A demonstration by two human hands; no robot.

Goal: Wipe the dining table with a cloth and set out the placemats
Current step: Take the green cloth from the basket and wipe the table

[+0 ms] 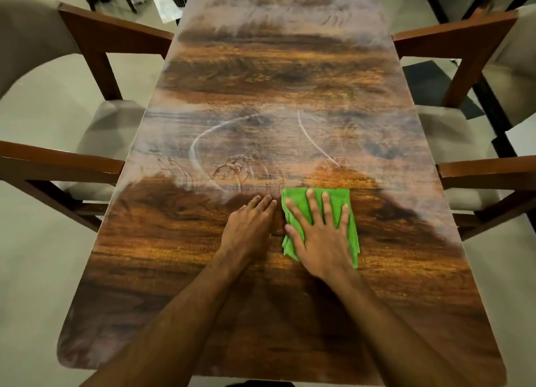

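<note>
Table (275, 67): cloth (336, 196) beneath right fingers (312, 207)

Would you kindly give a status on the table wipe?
Right hand flat on green cloth, left hand flat on table. Near part wiped, far part hazy. Nothing in cloth's path.

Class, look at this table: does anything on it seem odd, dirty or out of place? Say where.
Yes. A pale, dusty-looking film covers the middle and far end of the table, with curved streaks drawn through it. Near the green cloth under the right hand, the wood looks clean.
</note>
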